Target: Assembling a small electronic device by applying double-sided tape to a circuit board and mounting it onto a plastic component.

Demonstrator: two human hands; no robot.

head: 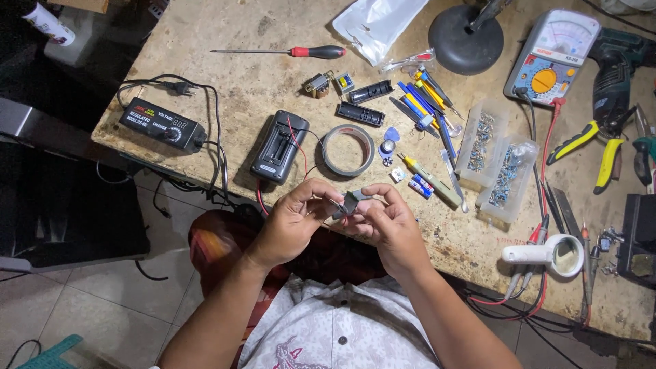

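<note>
We work over the near edge of the worn table [225, 75], tiled floor below our wrists. Beyond our fingers lie the black charger case [279, 147] and tape roll [348, 149]. Our left hand [290, 222] and right hand [386, 222] both pinch a small grey part [350, 203] between them.

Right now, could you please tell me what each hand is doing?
Left hand: closed on the small grey part.
Right hand: closed on the same small grey part.

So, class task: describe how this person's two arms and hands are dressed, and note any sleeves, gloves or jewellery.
Both forearms are bare, with no sleeves reaching them. The left hand and right hand wear no gloves, and no ring, watch or bracelet shows. The person's white patterned shirt appears below the arms.
</note>
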